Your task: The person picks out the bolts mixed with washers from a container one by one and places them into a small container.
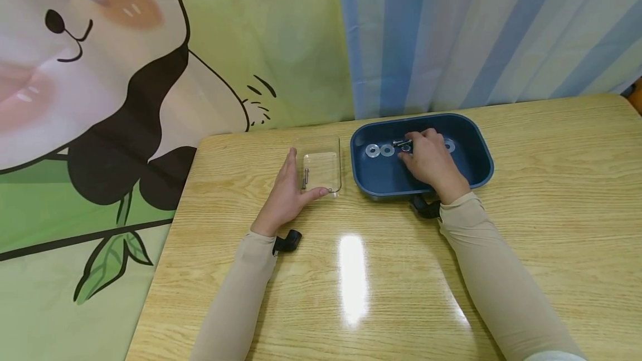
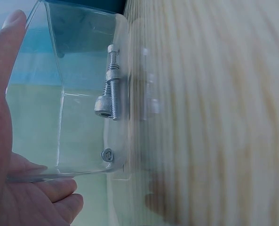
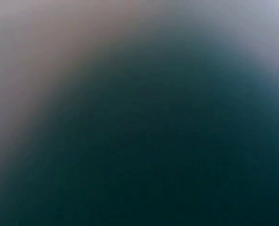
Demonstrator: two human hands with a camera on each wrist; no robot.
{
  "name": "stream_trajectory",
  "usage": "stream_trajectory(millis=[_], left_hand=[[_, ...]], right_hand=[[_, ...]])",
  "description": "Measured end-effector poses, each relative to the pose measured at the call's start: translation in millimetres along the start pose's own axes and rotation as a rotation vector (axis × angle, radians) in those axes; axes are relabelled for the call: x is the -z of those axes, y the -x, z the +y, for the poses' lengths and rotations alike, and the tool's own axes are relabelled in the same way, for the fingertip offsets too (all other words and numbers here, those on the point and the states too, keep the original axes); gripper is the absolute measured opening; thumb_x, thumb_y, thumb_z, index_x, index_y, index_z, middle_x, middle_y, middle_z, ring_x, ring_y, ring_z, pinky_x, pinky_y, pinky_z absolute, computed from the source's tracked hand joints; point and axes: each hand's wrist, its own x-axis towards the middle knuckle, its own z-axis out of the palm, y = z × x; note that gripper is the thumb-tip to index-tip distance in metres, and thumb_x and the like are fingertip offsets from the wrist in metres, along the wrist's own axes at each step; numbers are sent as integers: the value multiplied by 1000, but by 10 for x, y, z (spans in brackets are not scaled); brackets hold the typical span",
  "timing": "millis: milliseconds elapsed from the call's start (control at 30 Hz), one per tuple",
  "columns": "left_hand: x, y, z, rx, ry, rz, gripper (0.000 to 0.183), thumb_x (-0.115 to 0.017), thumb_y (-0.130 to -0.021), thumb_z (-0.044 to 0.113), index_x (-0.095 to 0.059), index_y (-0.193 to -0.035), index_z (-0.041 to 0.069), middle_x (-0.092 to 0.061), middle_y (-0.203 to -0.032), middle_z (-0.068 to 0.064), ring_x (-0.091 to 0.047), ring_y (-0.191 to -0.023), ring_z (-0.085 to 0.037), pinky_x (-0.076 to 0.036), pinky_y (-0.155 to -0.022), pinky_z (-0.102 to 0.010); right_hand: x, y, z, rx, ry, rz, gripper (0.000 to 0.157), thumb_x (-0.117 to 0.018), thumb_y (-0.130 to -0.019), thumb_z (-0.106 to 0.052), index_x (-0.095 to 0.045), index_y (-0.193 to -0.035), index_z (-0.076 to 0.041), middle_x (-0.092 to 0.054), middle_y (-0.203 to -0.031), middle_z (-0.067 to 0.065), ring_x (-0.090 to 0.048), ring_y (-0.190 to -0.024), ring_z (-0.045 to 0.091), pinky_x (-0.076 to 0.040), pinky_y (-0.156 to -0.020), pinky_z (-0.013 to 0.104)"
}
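My left hand (image 1: 285,196) lies at the near left corner of a clear plastic box (image 1: 323,163), fingers straight along its left side and thumb across the front. Inside that box are two socket-head screws (image 2: 112,84) side by side and a small screw (image 2: 107,155) seen end-on. My right hand (image 1: 430,163) reaches down into a dark blue tray (image 1: 366,183), thumb and index finger apart. A metal screw (image 1: 400,142) lies right at the index fingertip, with a small ring-shaped part (image 1: 406,149) between finger and thumb. The right wrist view is dark and blurred.
Pale washers (image 1: 373,151) lie on the tray's floor left of my right hand, and another washer (image 1: 450,145) shows on its right. Both containers stand on a wood-grain table (image 1: 401,272), near its far edge. Behind it hangs a printed curtain (image 1: 281,43).
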Motion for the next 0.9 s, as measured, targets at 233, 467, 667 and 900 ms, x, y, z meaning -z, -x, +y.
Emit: stream_trajectory(millis=[233,467,667,900], left_hand=[[-5,4,-3,14,-5,3,126,-69,-82,68,9,-161,10,1,-168,-14,-5,-153,-31,-17,-121,-52],[-5,4,6,16,-8,6,125,-70,-82,67,7,-161,8,1,-168,-15,-5,-153,-32,-17,-121,-52],[-6,2,5,20,-11,3,126,-69,-82,68,8,-161,9,1,-168,-14,-5,-153,-31,-17,-121,-52],[-4,-1,6,16,6,-1,126,-69,-81,69,9,-161,9,3,-168,-12,-4,-153,-31,-17,-121,-53]], right_hand=[[-11,-17,17,-29,10,-70,60,-61,-101,-20,-38,-150,6,-32,-140,38,-32,-124,50,-35,-102,63],[-20,-13,33,-40,6,-76,46,-59,-101,-17,-47,-140,5,-35,-135,36,-34,-120,49,-36,-100,62],[-27,-25,31,-40,49,-79,37,-58,-102,-14,-54,-132,7,-42,-129,34,-39,-118,49,-38,-98,61],[-13,-35,4,-75,96,-108,30,-56,-103,-15,-56,-124,6,-45,-126,31,-41,-117,48,-41,-94,61]])
